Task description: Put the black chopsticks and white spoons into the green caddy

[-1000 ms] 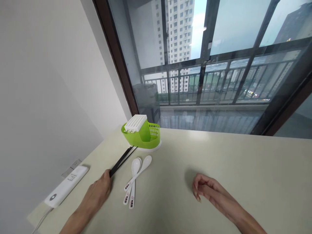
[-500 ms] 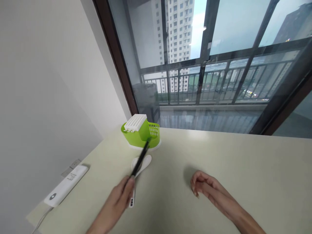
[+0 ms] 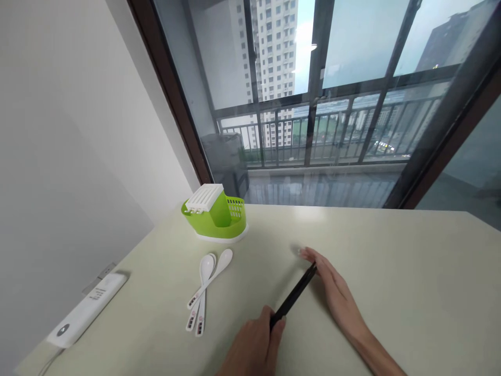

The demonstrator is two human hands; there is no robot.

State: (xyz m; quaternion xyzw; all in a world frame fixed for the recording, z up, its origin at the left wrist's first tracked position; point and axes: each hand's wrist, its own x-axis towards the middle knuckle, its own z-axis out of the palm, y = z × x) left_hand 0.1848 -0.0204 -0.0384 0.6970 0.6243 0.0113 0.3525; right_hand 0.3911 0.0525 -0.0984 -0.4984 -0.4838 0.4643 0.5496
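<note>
My left hand (image 3: 254,347) grips the near end of a bundle of black chopsticks (image 3: 294,295), which slant up to the right above the cream table (image 3: 391,271). Their far tips rest against the palm side of my right hand (image 3: 332,292), whose fingers are stretched out flat beside them. Two white ceramic spoons (image 3: 205,284) lie on the table to the left of the hands. Further back stands a green plastic cutlery holder (image 3: 215,216) with a white slotted top.
A white power strip (image 3: 86,310) lies by the left wall, with its cable running off the table's near edge. A large window with dark frames (image 3: 172,99) runs along the back edge of the table.
My left hand carried the chopsticks from beside the green holder across to the right. My right hand uncurled and now lies flat against their tips. The view shifted slightly right.
</note>
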